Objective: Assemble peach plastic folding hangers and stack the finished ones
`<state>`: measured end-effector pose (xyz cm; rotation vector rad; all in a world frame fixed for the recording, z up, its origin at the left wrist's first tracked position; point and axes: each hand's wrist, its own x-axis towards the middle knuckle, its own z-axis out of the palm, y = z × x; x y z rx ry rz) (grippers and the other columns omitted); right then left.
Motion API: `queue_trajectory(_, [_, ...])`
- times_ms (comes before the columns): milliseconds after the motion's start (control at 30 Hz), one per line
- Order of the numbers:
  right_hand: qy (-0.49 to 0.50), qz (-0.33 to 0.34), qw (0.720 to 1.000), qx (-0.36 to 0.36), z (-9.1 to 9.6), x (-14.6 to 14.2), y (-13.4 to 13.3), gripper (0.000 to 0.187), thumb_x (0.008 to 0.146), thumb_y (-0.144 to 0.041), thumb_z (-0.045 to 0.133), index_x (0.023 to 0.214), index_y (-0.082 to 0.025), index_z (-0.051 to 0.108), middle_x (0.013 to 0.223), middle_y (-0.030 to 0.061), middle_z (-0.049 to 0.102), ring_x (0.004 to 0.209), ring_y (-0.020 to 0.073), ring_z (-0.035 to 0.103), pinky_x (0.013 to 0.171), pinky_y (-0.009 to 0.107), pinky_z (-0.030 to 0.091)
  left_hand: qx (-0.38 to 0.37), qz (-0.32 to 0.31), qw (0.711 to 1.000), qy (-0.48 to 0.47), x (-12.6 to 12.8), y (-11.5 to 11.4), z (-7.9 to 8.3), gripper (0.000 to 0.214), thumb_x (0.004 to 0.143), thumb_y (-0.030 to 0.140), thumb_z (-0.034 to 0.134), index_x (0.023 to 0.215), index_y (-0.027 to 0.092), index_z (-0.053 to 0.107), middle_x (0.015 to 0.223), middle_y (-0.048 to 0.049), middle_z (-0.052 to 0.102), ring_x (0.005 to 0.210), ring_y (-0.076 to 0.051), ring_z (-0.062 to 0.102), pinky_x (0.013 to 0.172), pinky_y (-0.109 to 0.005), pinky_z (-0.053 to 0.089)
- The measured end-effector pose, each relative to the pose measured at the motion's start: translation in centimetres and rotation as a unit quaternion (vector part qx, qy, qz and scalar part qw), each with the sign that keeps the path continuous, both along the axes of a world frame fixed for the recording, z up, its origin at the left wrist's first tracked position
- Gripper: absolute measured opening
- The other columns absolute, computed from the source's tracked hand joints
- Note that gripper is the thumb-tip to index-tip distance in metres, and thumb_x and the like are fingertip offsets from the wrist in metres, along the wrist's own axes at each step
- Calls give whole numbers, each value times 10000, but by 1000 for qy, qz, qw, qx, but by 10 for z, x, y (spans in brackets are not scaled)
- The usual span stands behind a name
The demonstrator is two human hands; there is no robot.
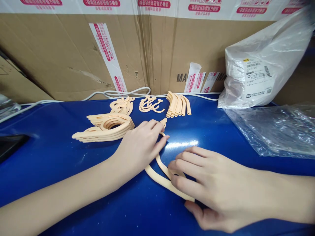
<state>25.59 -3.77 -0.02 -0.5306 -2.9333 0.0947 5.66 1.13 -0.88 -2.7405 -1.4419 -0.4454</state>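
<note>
A beige plastic hanger frame, curved and with an opening in it, lies on the blue table in front of me. Its upper end is pinched in my left hand, whose thumb and fingers are closed there and partly cover it. My right hand grips the lower right part, fingers over the top and thumb along the near edge. Just beyond my left fingertips a small beige piece shows. A stack of similar beige hanger parts lies close by on the left.
Toward the back lie more hanger parts, several beige hooks and curved arms. A white cable runs before a large cardboard box. On the right are a white plastic bag and clear film; a dark object sits left.
</note>
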Motion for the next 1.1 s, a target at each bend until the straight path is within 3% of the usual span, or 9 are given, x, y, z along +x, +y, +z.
queue_trajectory(167, [5,-27,997,-72,6,10,28,109,783,-99,521,867,-166,542,950,63,606,892,200,507,831,351,378,-21,11,1000,12,-4,0,4,247,954,218,376,1007,150,607,1086,-76,649,1004,-242,610,851,-396,506])
queue_trajectory(333, [42,-55,992,-108,4,24,58,231,771,10,465,897,-180,499,972,59,602,917,186,517,828,334,387,-30,-20,998,56,-10,2,7,308,893,67,400,1106,179,591,1176,-55,636,1047,-239,607,866,-407,517])
queue_trajectory(433, [74,-63,991,-93,-2,27,65,261,771,46,429,872,-190,472,942,38,594,912,173,508,827,318,389,-25,-42,995,92,-13,2,10,389,846,0,429,1149,191,579,1224,-55,611,1066,-244,595,864,-408,523])
queue_trajectory(533, [101,-87,989,-59,-9,28,66,216,823,11,431,889,-189,480,932,33,578,883,163,509,799,299,404,-11,-58,991,118,-14,0,13,411,837,-17,433,1179,176,557,1133,-63,635,1027,-250,593,828,-410,531])
queue_trajectory(633, [97,-122,988,16,-11,27,64,97,901,-102,444,905,-174,509,898,41,569,819,168,516,726,292,418,2,-77,987,141,-15,0,13,399,843,-5,442,1203,142,531,1096,-83,638,1002,-259,587,807,-416,529])
queue_trajectory(800, [38,-127,984,118,-9,24,59,186,955,-193,413,898,-151,584,855,59,588,757,190,525,695,325,425,17,-96,983,154,-18,2,14,342,851,14,444,1144,154,551,1105,-79,630,996,-252,572,812,-403,514])
queue_trajectory(967, [46,-119,988,89,-10,24,58,223,961,-196,419,980,-140,634,916,78,623,816,196,562,748,334,448,19,-143,982,120,-25,7,18,297,867,49,473,1121,184,545,1195,-58,590,1063,-223,551,863,-353,484])
queue_trajectory(1100, [62,-121,989,57,-11,24,60,241,974,-230,409,992,-155,637,914,74,634,841,193,580,770,341,457,62,-186,976,92,-32,13,18,276,910,163,524,1185,185,508,1299,-83,525,1169,-216,501,943,-320,440])
